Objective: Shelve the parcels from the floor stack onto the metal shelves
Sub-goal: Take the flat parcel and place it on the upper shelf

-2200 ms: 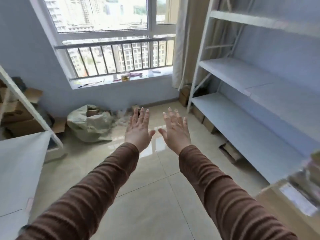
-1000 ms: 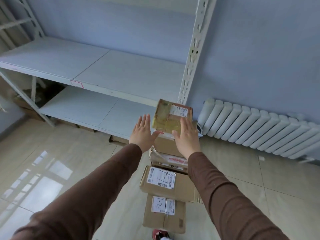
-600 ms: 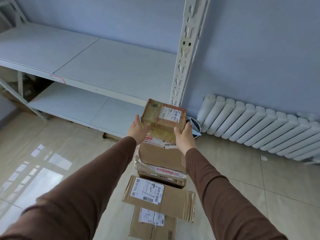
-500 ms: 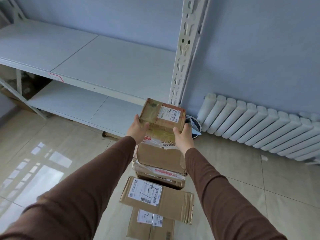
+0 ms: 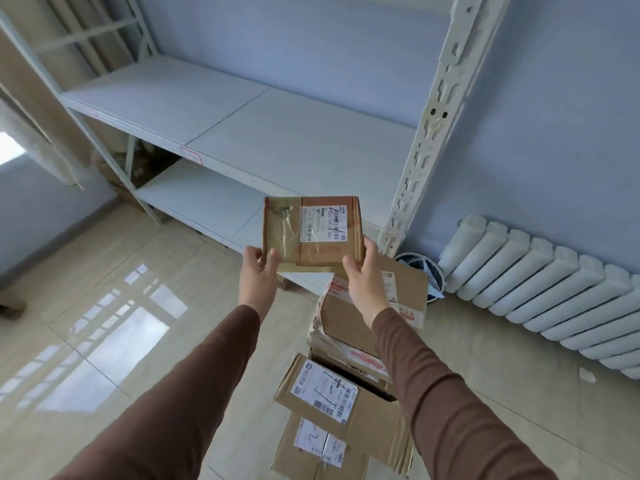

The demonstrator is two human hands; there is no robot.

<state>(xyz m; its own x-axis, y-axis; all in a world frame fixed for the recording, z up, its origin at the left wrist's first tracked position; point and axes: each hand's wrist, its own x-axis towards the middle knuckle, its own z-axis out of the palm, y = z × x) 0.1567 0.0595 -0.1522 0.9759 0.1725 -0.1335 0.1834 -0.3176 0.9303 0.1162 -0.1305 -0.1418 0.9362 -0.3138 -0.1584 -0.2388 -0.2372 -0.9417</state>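
A small flat cardboard parcel (image 5: 311, 233) with a white label and clear tape is up in the air in front of the metal shelves (image 5: 298, 143). My left hand (image 5: 259, 277) grips its near left corner and my right hand (image 5: 363, 275) grips its near right corner, thumbs on top. Below and to the right stands the floor stack of parcels (image 5: 349, 375), several cardboard boxes piled on the tiles. The lower shelf board (image 5: 204, 202) lies just beyond the lifted parcel.
A white perforated shelf upright (image 5: 426, 133) rises right of the parcel. A white radiator (image 5: 540, 289) runs along the blue wall at right, with a round white-and-blue object (image 5: 422, 268) beside it. A curtain (image 5: 38, 126) hangs at left. Glossy tiled floor (image 5: 104, 323) spreads to the left.
Both hands took hold of the top parcel and lifted it off the stack, up and left toward the shelves. The view swung left with it.
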